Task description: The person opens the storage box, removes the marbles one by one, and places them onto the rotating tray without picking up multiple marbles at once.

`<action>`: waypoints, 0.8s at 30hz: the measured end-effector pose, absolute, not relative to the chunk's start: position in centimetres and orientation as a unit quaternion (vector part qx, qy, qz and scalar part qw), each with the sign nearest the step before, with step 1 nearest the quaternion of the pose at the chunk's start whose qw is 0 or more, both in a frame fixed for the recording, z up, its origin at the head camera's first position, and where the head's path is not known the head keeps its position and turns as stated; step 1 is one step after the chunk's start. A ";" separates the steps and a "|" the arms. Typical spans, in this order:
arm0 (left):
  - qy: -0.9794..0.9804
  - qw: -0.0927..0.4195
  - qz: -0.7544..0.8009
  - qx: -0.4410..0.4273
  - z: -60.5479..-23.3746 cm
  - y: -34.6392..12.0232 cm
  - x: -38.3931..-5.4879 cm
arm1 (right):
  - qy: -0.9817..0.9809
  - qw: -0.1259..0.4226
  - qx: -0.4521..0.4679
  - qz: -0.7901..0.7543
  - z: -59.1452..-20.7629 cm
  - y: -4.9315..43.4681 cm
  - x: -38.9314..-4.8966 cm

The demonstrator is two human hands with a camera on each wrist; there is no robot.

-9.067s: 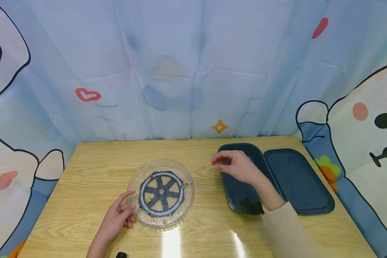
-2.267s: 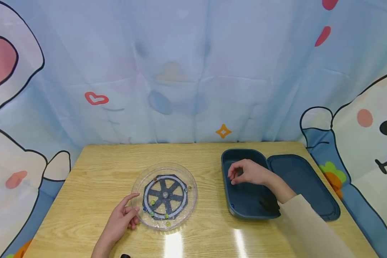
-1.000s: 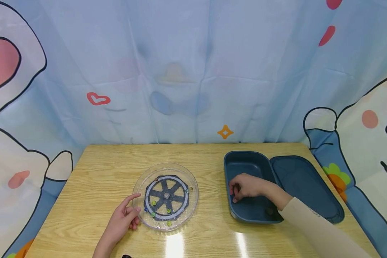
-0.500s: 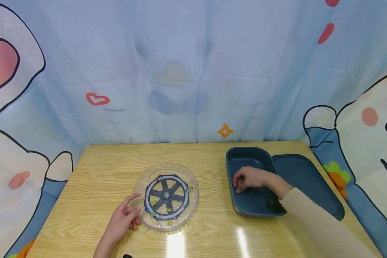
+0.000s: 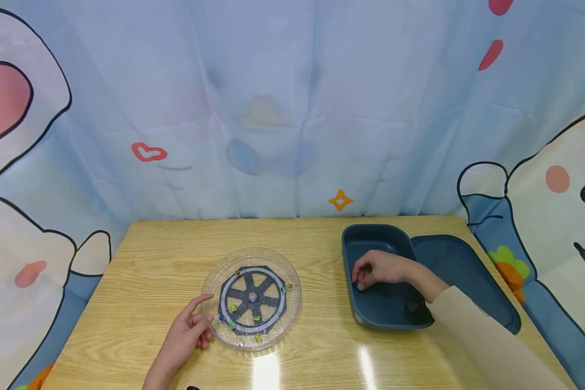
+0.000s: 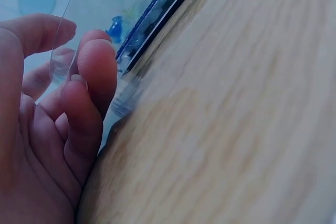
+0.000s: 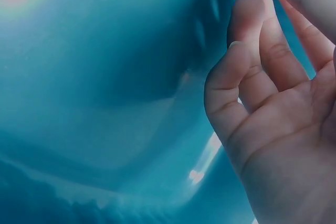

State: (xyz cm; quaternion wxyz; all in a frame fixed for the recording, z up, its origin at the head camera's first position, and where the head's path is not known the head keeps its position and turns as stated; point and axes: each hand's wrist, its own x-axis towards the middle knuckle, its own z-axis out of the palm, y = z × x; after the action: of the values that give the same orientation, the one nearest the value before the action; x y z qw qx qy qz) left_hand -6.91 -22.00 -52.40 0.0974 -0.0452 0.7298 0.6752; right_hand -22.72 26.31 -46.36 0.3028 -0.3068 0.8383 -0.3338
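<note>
On the table's left half stands a round clear plastic dish (image 5: 292,319) with a dark spoked wheel pattern showing inside it. Several small glass marbles, green, blue and amber, lie in the dish. My left hand (image 5: 182,333) holds the dish's left rim between thumb and fingers; the left wrist view shows the clear rim (image 6: 62,38) among the fingers. My right hand (image 5: 382,269) is inside the dark blue box (image 5: 385,309), near its left wall. Its thumb and fingertips pinch a blue marble (image 5: 356,284), mostly hidden by them and cut off at the top in the right wrist view.
The dark blue lid (image 5: 448,265) lies flat against the box's right side. A small black object (image 5: 192,388) pokes in at the bottom edge. Behind the wooden table (image 5: 175,244) hangs a printed blue curtain (image 5: 253,179).
My right hand has gone from beside the box's left rim down into it and now holds the blue marble that lay there. The dish has gained a green marble. My left hand stays at the rim.
</note>
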 end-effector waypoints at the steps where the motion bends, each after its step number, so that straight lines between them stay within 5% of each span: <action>1: 0.730 0.098 0.674 -0.046 -52.4 -21.9 -6.9 | 0.839 0.301 -0.304 -0.335 -46.1 26.4 -22.6; 24: 0.733 0.095 0.672 -0.050 -52.4 -21.9 -6.8 | 0.853 0.179 -0.313 -0.378 -41.6 24.9 -20.1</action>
State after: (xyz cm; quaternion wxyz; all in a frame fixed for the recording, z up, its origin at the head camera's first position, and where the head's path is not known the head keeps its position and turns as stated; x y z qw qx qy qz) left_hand -6.85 -21.86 -52.38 0.0950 -0.0499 0.7328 0.6720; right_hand -20.07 24.93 -41.59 0.1788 -0.3133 0.8526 -0.3781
